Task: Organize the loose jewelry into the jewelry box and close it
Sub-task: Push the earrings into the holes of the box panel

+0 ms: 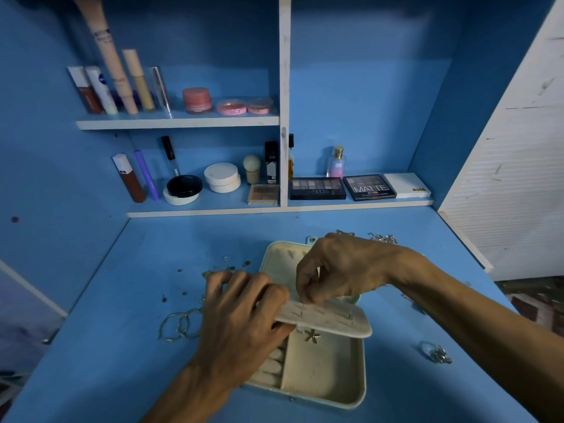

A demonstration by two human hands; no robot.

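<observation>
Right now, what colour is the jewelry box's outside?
The jewelry box is pale mint green; head view.

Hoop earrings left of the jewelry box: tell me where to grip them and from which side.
Pinch the hoop earrings where their thin rims overlap, probably coming down from above and from the left. They lie flat on the desk, so only wire offers a hold, and the left hand crowds their right side.

Blue-painted alcove: flat blue worktop (122, 355), blue back wall (366, 102), blue left side wall (36, 148). White vertical divider board (284, 87) splits it. Upper white-edged blue shelf (177, 123) sits left of the divider only; lower white-edged blue shelf (213, 212) runs full width. White slatted panel (512, 178) on the right. Dark patterned floor (537, 303) at bottom right. Light dim, cool.
</observation>
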